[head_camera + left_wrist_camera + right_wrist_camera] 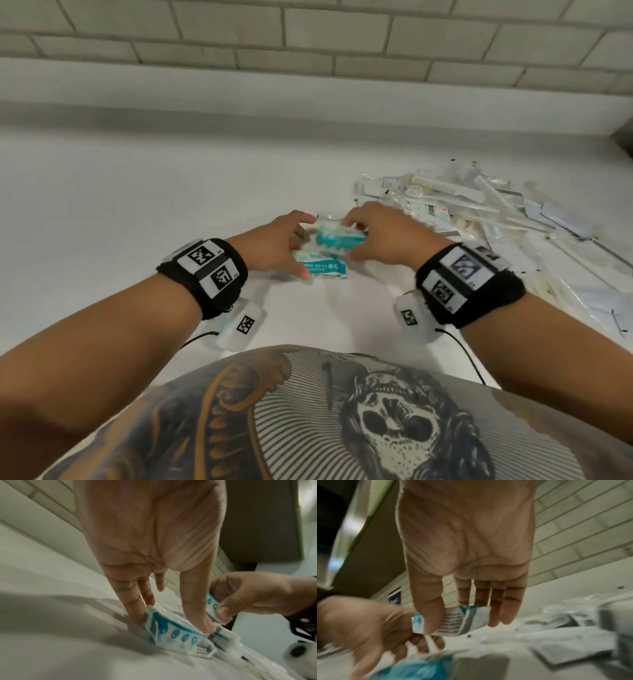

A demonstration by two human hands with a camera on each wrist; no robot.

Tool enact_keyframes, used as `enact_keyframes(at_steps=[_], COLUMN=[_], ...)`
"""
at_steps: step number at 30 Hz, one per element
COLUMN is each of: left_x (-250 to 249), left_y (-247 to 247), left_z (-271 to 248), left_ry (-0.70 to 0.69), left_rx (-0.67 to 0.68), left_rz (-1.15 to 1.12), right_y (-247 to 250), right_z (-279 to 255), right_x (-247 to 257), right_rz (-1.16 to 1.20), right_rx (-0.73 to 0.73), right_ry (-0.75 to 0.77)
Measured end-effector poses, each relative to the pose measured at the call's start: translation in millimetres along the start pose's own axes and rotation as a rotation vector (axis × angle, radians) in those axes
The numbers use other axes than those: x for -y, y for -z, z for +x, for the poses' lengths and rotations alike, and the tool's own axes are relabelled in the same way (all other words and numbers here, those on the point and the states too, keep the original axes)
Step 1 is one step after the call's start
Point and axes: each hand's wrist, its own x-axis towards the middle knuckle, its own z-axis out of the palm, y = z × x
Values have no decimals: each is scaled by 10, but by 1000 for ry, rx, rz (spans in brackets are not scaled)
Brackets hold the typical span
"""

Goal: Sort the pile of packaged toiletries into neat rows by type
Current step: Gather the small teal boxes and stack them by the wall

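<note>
Two teal-and-white wipes packs are between my hands on the white counter [137,212]. The lower wipes pack [325,270] [178,634] lies flat on the counter. My left hand [301,250] [173,624] holds it between fingers [137,612] and thumb. My right hand [356,240] [462,624] pinches the second wipes pack [337,237] [453,620] between thumb and fingers, just above and behind the first. The pile of clear-wrapped toiletries [479,219], with combs and toothbrushes, lies to the right of my right hand.
A tiled wall [308,41] with a low white ledge runs along the back of the counter. More flat clear packets [582,301] spread toward the counter's right front. My torso is close to the front edge.
</note>
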Motion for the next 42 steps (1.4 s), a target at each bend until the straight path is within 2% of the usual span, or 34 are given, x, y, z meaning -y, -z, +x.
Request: enact_keyframes(at_steps=[2, 4, 7, 10, 14, 15, 19, 21, 23, 25, 27, 29, 31, 33, 35, 36, 38, 40, 42], left_x=[-24, -38, -31, -30, -28, -27, -58, -89, -111, -124, -125, -118, -110, -103, -100, -101, -97, -94, -100], left_y=[-34, -58, -74, -107, -111, -102, -77, -90, -110, -124, -130, -133, -139, -146, -151, -151, -145, -144, -146], left_z=[-15, -32, -39, -31, -25, -32, -85, -98, -97, -84, -75, -71, -77, -83, -86, -91, -97, -109, -119], left_ry=[-21, -39, -77, -95, -90, -81, -55, -55, -55, -49, -40, -36, -33, -26, -16, -12, -7, -10, -13], left_rx=[0, -9, -43, -57, -66, -63, -53, -49, -51, -63, -74, -83, -90, -99, -102, -100, -95, -95, -92], left_rz=[10, 92, 236, 312, 335, 325, 312, 298, 305, 334, 349, 354, 356, 349, 341, 338, 331, 298, 230], right_y=[-180, -263, -44, 294, 361, 304, 240, 248, 218, 141, 70, 56, 46, 11, -101, -146, -96, 91, 234], right_z=[27, 32, -55, -207, -345, -338, -321, -335, -337, -288, -219, -172, -170, -205, -238, -226, -170, -133, -95], right_x=[148, 140, -118, -542, -938, -995, -1008, -868, -674, -544, -503, -516, -522, -489, -460, -461, -466, -424, -312], right_rz=[-71, -23, 167, 109, -233, -294, -374, -198, 43, 128, 89, 9, -13, 7, -138, -217, -252, -159, -105], right_rx=[48, 54, -30, -127, 119, 133, -17, -47, 22, 145, 183, 152, 110, 165, 258, 259, 184, 70, -19], right_ry=[104, 132, 18, -117, -274, -285, -237, -181, -135, -137, -176, -196, -158, -103, -44, -19, -34, -57, -3])
